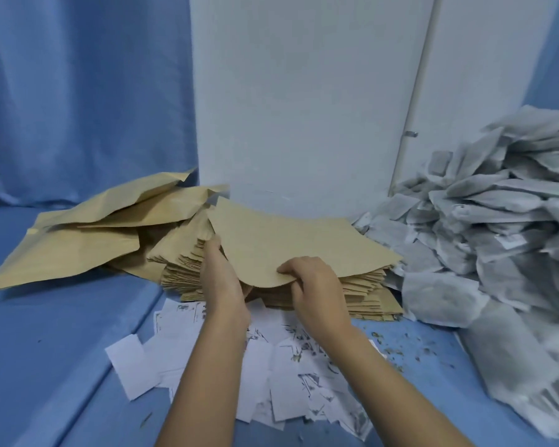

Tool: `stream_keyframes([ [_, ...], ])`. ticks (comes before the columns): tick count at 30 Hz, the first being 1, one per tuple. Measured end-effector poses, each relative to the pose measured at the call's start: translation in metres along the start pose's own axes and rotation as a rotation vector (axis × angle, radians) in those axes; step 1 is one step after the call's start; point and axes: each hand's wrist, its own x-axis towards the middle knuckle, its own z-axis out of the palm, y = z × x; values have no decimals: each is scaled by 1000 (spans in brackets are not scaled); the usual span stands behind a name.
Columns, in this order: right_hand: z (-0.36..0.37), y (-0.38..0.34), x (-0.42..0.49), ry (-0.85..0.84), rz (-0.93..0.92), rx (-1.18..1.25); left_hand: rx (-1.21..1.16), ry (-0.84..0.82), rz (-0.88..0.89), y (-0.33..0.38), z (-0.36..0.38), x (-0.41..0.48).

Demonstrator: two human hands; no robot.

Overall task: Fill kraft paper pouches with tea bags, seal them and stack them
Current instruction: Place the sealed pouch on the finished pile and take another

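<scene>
**You lift the top pouch off the pile**

Your right hand pinches the near edge of the top kraft pouch. Your thumb lies on top of the paper and your other fingers curl under it. The edge bends up in a soft curve where you hold it. The rest of the pouch lies on the stack of pouches, which sits in the middle of the blue cloth, close to the white wall.

Your left hand is at the left side of the stack. Its fingers are close together and point away from you. The tips touch the paper by the left edge of the top pouch. The picture does not show if they grip it, and the thumb is hidden.

To the right, touching the stack, is a big heap of white tea bags. To the left of the stack lie some large kraft bags, flat and a bit crumpled. Under your arms is a spread of white paper slips with dark print on them. Small tea crumbs lie on the cloth between the slips and the tea bags.
</scene>
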Motion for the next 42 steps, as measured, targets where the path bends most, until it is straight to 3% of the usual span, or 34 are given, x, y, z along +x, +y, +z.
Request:
stream_keyframes([
  [4,-1,2,-6,60,15,135,478,-13,321,1,-4,2],
  [8,-2,1,-11,62,-1,90,443,-19,750,-1,2,-11],
  [10,-5,0,-14,86,55,217,430,-249,973,-2,8,-22],
  [12,-9,-3,-15,81,210,432,741,-442,1217,-9,12,-26],
  [14,-12,-6,-11,58,445,788,1239,-467,1402,-12,13,-23],
  [17,-17,-6,-7,154,744,1499,1631,-555,1118,-26,14,-17],
  [20,-19,-3,-9,119,848,1805,1660,-647,877,-34,13,-16],
  [24,-21,-2,-12,89,871,1855,1676,-675,760,-34,14,-17],
  [33,-24,-2,-16,35,818,1615,1208,-617,428,-30,12,-15],
  [36,-27,-2,-20,24,801,1592,1219,-600,448,-28,9,-14],
  [42,-31,-6,-19,-6,770,1552,1505,-473,910,-29,12,-27],
])
